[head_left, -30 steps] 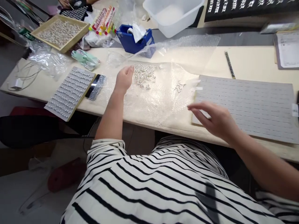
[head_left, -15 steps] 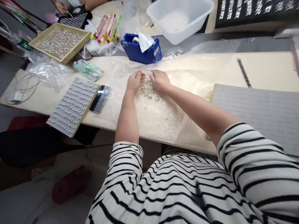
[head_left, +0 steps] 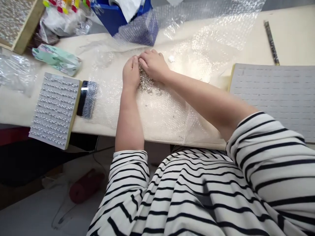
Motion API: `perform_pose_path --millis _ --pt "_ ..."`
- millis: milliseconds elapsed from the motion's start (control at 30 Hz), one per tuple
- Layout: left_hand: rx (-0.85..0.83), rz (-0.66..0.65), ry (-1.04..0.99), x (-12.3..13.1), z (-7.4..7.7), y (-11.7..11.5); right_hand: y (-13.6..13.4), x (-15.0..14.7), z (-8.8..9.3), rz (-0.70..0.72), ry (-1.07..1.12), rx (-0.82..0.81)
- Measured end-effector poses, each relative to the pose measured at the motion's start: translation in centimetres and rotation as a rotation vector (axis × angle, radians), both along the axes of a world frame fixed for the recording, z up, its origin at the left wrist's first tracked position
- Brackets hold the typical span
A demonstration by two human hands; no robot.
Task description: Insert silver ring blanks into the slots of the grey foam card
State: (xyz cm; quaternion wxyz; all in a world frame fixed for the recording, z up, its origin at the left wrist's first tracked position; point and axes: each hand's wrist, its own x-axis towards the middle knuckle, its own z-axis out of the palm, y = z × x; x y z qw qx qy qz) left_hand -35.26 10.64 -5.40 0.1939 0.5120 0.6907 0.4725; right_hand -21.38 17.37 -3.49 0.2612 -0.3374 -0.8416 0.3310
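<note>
As far as can be judged across the pale table (head_left: 295, 36), stand somewhere in the middle of the work. See on it a wide sheet of bubble wrap (head_left: 162, 121), lying across the middle. Find to the right a large grey board (head_left: 270, 88), showing rows of short slits, and to the left a smaller grey board (head_left: 54, 109), reaching past the near edge and carrying silvery pieces in row after row: judge these rows as filled. Notice beyond, partly behind clear film, a blue holder (head_left: 108, 14). Come then to the right hand (head_left: 155, 65), arched with fingers close together over the far right side of the silvery heap (head_left: 147, 83), and to the left hand (head_left: 131, 72), curled along its left side, with the thumb very near or touching the right fingers. Cannot tell whether clamped on any piece. Locate the heap on the bubble wrap, between both hands and partly covered. Judge the gathering as well advanced but not finished: count much as drawn into one heap, the near edge as loosely spread. Read its visible long axis as running from the fingertips back toward the person, slanting slightly to the right, narrower at the far end; cannot tell any direction for single pieces. See last a few tiny specks (head_left: 146, 105), lying apart on the near side.
</note>
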Motion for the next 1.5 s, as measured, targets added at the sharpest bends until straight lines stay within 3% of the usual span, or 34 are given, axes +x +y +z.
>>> perform_pose_path --millis 133,233,400,600,800,1000,1233,1333,1500 --pt "-0.002 0.022 0.036 1.0 1.2 -0.1 0.5 0.8 0.3 0.004 0.165 -0.072" --pt "-0.008 0.038 0.092 1.4 1.7 0.1 0.6 1.2 0.4 -0.044 0.134 -0.021" --pt "-0.078 0.082 0.155 2.2 1.3 0.1 -0.9 0.7 0.4 -0.064 -0.066 0.104" --pt "-0.136 0.140 0.319 3.9 1.0 -2.6 -2.0 0.3 -0.1 -0.187 -0.162 0.153" --pt "-0.074 0.284 0.262 5.5 0.8 -2.0 -1.7 0.4 0.0 -0.110 -0.124 0.151" --pt "0.001 0.216 0.229 6.3 2.3 -2.6 -2.0 1.1 0.4 -0.109 -0.054 0.194" --pt "-0.036 0.095 0.378 6.9 2.9 -5.3 -3.4 1.0 -0.1 -0.299 -0.086 0.251" --pt "-0.107 0.053 0.417 6.9 3.3 -5.3 -3.5 2.5 0.2 -0.216 -0.164 0.260" --pt "-0.161 0.138 0.398 6.6 3.5 -4.5 -3.1 5.7 1.1 0.118 -0.310 0.330"
